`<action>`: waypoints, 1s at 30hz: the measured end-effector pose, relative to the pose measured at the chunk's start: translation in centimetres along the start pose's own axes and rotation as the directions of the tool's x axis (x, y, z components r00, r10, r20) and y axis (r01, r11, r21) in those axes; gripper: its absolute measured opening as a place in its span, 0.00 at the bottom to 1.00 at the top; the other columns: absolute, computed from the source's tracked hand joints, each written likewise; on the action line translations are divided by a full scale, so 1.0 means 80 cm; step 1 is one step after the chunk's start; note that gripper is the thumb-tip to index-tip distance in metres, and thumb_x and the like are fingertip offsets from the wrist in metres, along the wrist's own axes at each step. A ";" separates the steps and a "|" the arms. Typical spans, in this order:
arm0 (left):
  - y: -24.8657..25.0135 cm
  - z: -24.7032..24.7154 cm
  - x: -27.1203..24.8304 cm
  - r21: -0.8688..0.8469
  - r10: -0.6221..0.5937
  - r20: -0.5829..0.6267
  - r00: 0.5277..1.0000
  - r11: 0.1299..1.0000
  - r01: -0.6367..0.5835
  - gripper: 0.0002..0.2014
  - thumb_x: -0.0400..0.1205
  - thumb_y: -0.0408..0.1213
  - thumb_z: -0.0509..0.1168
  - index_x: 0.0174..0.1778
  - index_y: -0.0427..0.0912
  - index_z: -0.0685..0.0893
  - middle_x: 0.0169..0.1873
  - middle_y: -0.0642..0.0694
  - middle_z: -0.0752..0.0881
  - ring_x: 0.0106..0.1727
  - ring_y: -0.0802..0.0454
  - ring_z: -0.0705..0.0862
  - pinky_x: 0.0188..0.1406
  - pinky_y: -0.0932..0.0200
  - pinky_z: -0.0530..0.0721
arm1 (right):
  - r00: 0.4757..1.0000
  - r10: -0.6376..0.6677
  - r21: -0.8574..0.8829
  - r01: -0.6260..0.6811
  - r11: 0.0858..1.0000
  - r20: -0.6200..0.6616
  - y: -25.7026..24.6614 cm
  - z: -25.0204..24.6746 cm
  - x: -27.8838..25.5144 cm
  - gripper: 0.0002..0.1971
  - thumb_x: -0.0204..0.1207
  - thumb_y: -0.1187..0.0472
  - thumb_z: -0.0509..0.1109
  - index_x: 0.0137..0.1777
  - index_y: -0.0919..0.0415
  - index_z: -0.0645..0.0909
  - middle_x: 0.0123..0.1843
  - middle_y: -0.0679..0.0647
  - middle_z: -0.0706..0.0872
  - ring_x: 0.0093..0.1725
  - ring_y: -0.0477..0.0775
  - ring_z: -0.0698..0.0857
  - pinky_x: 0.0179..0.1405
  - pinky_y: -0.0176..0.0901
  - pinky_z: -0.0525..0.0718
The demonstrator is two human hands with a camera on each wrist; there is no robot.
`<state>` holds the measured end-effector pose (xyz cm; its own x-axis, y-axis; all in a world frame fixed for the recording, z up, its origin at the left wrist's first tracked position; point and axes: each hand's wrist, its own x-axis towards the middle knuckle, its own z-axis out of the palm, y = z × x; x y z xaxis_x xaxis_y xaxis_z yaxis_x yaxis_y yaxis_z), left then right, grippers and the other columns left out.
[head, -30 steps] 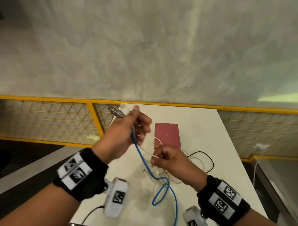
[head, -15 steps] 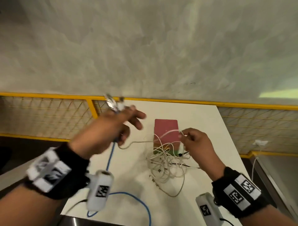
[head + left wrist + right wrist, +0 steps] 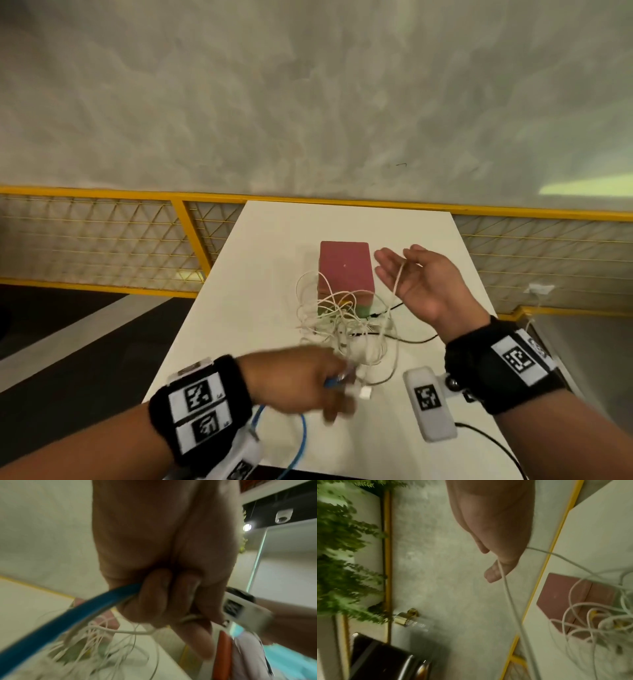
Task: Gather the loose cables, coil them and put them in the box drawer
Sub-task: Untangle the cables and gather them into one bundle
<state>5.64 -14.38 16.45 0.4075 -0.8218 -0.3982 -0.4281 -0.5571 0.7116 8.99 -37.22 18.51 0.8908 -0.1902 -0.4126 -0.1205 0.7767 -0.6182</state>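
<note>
At the lower left of the head view, the left hand [image 3: 301, 383] is blurred, its fingers curled tight around the blue cable [image 3: 298, 442] and, as the left wrist view shows, a thin white cable end as well. The blue cable trails down past the near table edge at the bottom of the frame. If the left hand pulls further, that hanging length could snag on the edge or drag the white strands along with it.

In the middle of the frame, the white cable tangle [image 3: 346, 325] lies on the white table [image 3: 260, 274], heaped against the front of the pink box [image 3: 344, 265], with a black cable [image 3: 411, 340] threaded through it toward the right. The box's drawer front is largely hidden by the strands, so whether it is open cannot be told. A hard tug would likely tighten the knots or slide the light box.

At centre right, the right hand [image 3: 424, 284] is spread palm-up, fingers apart, with one white strand merely draped over it. Nothing pinches that strand, so it could slip off and drop back into the heap.
</note>
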 end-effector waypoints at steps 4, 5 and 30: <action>-0.049 0.021 -0.032 0.207 -0.115 0.257 0.960 0.976 0.062 0.22 0.82 0.56 0.65 0.47 0.36 0.85 0.42 0.37 0.84 0.43 0.44 0.81 0.45 0.53 0.80 | 0.996 0.047 0.023 -0.045 0.999 -0.077 -0.007 -0.027 0.021 0.10 0.87 0.70 0.51 0.47 0.57 0.68 0.43 0.68 0.92 0.38 0.61 0.94 0.34 0.54 0.93; -0.058 0.019 -0.037 0.229 -0.137 0.232 0.963 0.970 0.082 0.24 0.83 0.58 0.64 0.47 0.36 0.84 0.41 0.38 0.82 0.42 0.44 0.80 0.43 0.55 0.77 | 0.995 0.054 0.013 -0.053 0.999 -0.081 -0.002 -0.032 0.022 0.10 0.87 0.70 0.51 0.50 0.57 0.69 0.42 0.68 0.93 0.38 0.61 0.94 0.34 0.53 0.92; -0.002 -0.014 -0.005 -0.193 0.020 0.122 0.992 0.981 0.004 0.06 0.74 0.29 0.78 0.43 0.39 0.89 0.38 0.51 0.89 0.42 0.57 0.85 0.48 0.63 0.80 | 0.981 0.143 -0.006 -0.145 0.989 -0.131 0.005 -0.029 0.000 0.12 0.85 0.74 0.51 0.57 0.59 0.71 0.39 0.62 0.81 0.35 0.56 0.83 0.29 0.48 0.89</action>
<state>6.50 -13.80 17.14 0.2978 -0.8412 -0.4514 -0.2627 -0.5268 0.8084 7.94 -38.35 16.70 0.7991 -0.1539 -0.5812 -0.2514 0.7925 -0.5556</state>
